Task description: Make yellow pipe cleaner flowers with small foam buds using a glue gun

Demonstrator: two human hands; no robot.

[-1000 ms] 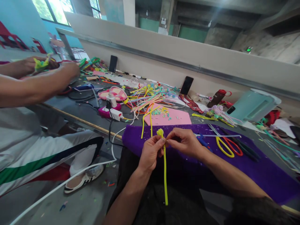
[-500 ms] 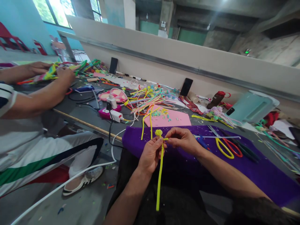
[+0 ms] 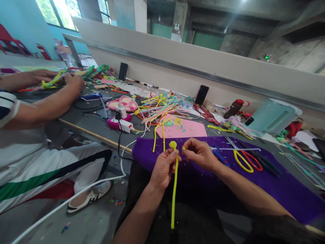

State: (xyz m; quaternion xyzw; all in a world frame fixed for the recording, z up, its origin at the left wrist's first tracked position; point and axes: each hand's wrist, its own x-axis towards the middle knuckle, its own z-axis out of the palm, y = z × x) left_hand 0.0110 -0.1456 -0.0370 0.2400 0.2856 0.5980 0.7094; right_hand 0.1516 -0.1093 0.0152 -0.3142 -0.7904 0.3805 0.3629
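Observation:
My left hand is closed, pinching a yellow pipe cleaner just below the rounded, looped bud at its top. The straight stem hangs down toward my lap. To the right, my right hand pinches a small yellow piece of pipe cleaner between thumb and fingertips, a short gap away from the bud. Most of that piece is hidden by the fingers. Beneath both hands lies a purple cloth dotted with tiny scraps.
Scissors and dark-handled pliers lie on the cloth at right. A pink sheet with clippings and a heap of pipe cleaners are ahead. A power strip with cables sits left; a co-worker's hands work farther left.
My right hand has drawn slightly away from the stem, with the small yellow piece at its fingertips. My left hand keeps its pinch. The co-worker's hands have shifted a little.

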